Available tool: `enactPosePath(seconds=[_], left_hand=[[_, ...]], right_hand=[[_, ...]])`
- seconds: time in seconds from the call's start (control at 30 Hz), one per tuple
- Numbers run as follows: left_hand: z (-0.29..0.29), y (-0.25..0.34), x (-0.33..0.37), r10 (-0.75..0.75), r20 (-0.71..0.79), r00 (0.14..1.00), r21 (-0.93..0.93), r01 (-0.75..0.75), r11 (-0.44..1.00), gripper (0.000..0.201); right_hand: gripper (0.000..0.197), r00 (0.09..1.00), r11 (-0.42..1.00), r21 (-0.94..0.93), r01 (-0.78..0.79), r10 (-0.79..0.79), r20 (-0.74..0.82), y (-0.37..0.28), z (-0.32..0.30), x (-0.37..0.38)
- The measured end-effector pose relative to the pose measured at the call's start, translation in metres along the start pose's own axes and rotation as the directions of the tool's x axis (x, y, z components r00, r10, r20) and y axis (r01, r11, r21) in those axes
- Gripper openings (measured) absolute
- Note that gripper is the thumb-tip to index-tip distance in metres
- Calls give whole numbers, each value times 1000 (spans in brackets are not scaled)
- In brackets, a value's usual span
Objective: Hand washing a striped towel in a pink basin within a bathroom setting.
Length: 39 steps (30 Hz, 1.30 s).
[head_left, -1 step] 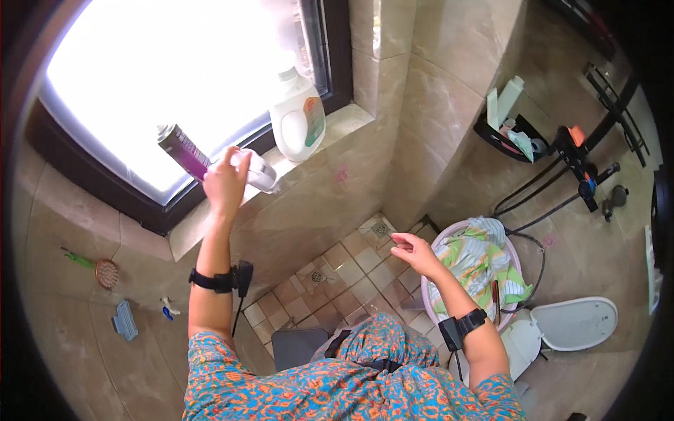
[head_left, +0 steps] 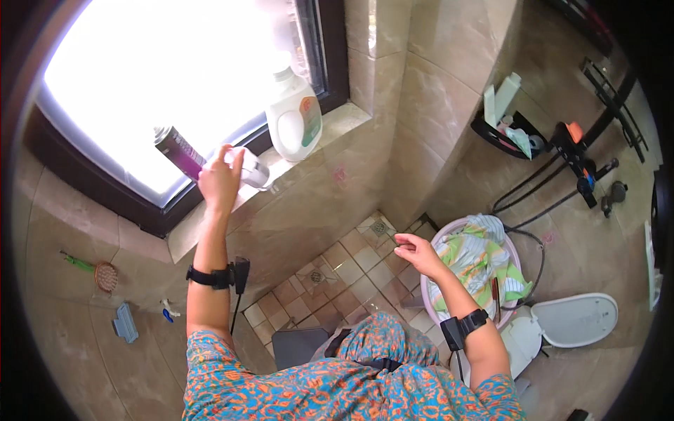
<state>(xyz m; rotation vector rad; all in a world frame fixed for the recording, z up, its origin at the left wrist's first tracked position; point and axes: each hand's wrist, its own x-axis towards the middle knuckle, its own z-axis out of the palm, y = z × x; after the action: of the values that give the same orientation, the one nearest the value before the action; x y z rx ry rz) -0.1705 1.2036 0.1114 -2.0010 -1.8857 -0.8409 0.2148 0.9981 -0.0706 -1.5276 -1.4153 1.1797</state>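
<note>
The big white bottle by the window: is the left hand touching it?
Apart: the head view shows dark window frame between the left hand and the big white bottle.

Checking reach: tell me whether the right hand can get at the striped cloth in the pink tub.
Probably yes. The right hand looks empty and near the pink tub, where the striped cloth lies uncovered; nothing seems to block the way, though depth is hard to judge.
</note>
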Motion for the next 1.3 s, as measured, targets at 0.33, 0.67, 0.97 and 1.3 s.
enactPosePath(seconds=[0.33,0.67,0.97,1.3], left_hand=[[105,-98,46,-105,34,994,244,94,965,47],[89,-53,18,-14,-230,973,140,47,989,63],[88,95,-98,186,-19,982,-368,-180,912,41],[117,287,-239,465,641,611,-583,-6,812,34]], right_hand=[[45,939,962,139,-233,260,-226,84,-37,-70],[45,803,894,68,-443,430,-414,165,-75,-169],[28,581,612,-221,-759,484,-654,225,-154,-251],[68,591,537,-290,-792,558,-582,331,-215,-284]])
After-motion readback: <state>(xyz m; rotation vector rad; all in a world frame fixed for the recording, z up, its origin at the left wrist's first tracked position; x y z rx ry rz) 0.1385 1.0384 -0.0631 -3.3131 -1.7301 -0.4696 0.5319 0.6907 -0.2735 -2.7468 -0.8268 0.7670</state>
